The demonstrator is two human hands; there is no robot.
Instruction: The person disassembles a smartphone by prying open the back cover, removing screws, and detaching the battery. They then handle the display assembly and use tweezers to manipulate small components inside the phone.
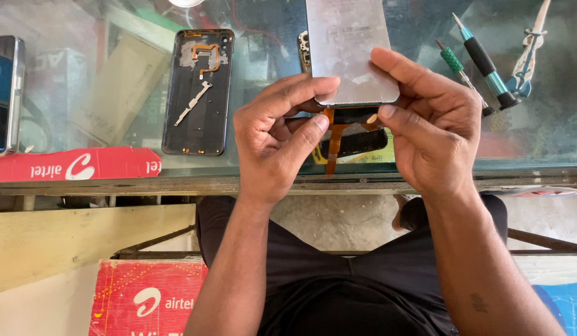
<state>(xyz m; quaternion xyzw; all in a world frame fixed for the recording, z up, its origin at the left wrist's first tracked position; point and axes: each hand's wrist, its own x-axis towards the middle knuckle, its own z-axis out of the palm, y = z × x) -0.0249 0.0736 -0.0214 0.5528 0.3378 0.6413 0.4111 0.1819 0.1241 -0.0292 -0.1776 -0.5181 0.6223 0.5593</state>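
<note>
Sitting nearest the camera are the person's dark-trousered legs, with a red printed box (145, 298) on the floor by the left knee. Above them both forearms rise to the table (176, 184), a glass-topped counter with a worn front edge. The left hand (276, 140) pinches the lower left corner of a silver phone screen panel (350, 50), thumb on top and fingers curled under. The right hand (434, 124) grips the lower right corner the same way, holding the panel tilted above the glass. An orange flex cable (330, 140) hangs from the panel's bottom edge between the hands. Further back, a dark phone back cover (198, 93) lies open to the left, well apart. Two screwdrivers (481, 62) lie right, and another phone (5, 93) sits at the far left edge.
</note>
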